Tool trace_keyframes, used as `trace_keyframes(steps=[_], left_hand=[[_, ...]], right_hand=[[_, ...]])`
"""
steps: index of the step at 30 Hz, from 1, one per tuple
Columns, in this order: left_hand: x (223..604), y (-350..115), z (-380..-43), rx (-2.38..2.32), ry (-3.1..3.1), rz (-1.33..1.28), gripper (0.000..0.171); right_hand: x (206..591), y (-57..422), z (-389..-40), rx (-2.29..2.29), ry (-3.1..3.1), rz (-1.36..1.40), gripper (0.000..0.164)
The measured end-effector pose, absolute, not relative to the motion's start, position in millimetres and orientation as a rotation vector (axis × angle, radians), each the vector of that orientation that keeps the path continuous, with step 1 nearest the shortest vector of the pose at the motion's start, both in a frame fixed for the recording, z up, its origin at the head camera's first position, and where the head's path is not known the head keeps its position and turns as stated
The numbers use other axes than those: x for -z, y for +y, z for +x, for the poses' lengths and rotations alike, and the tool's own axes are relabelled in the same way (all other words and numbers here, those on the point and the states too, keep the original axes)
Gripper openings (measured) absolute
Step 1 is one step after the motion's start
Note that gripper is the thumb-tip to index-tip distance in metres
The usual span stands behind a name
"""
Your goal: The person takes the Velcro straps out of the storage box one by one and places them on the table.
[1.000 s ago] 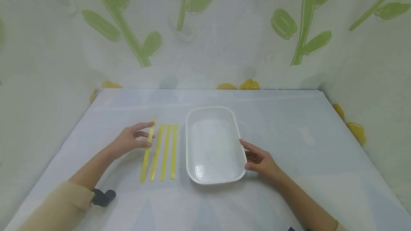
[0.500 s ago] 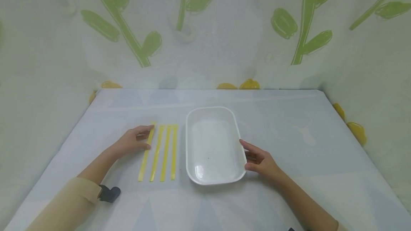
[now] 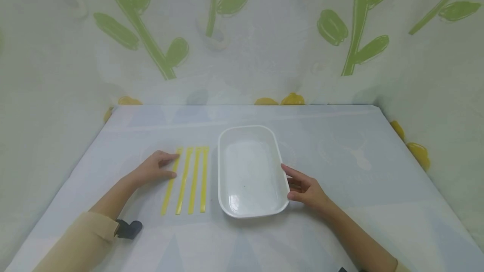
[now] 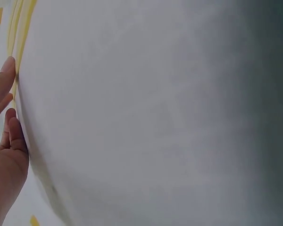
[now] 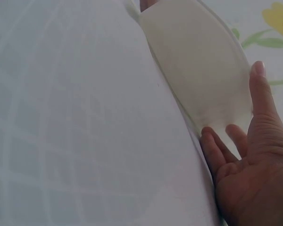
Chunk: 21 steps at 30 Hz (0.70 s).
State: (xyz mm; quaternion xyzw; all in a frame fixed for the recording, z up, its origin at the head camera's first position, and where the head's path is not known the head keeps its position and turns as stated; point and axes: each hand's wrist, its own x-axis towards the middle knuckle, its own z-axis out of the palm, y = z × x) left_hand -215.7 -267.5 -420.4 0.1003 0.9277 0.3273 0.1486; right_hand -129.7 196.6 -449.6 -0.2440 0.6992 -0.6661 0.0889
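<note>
My left hand [image 3: 153, 167] rests beside the leftmost flat yellow strip [image 3: 167, 198], with index fingertip and thumb touching it where it lies on the table. To its right, three more yellow strips [image 3: 194, 179] lie lengthwise in a row, their far ends slightly wider. In the left wrist view the strips [image 4: 24, 33] run past the fingertips at the edge. A white rectangular dish [image 3: 249, 171] with rounded corners stands right of the row, nothing inside it. Against its right side lies my right hand [image 3: 310, 192]; the right wrist view shows the fingers [image 5: 260, 89] at the dish wall [image 5: 198, 56].
A pale patterned cloth [image 3: 340, 150] covers the table. Behind it rises a wall [image 3: 272, 45] printed with green leaves, with more walls at both sides. A black device [image 3: 129, 229] is worn at my left sleeve.
The leftmost strip has come down flat onto the table, moving slightly nearer and left, and my left fingers have loosened on it. My right hand and the dish have stayed put.
</note>
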Motion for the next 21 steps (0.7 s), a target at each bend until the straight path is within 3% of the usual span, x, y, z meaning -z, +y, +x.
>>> trace_keyframes(steps=[16, 21], left_hand=[[402.3, -242.4, -187.0, -1.339, 2.629, 0.362, 0.063], [397.1, -225.9, -175.1, -1.461, 2.678, 0.422, 0.058]], right_hand=[[436.7, 196.3, -128.4, 1.822, 2.190, -0.666, 0.064], [427.1, 197.8, -127.6, 1.797, 2.215, -0.502, 0.060]])
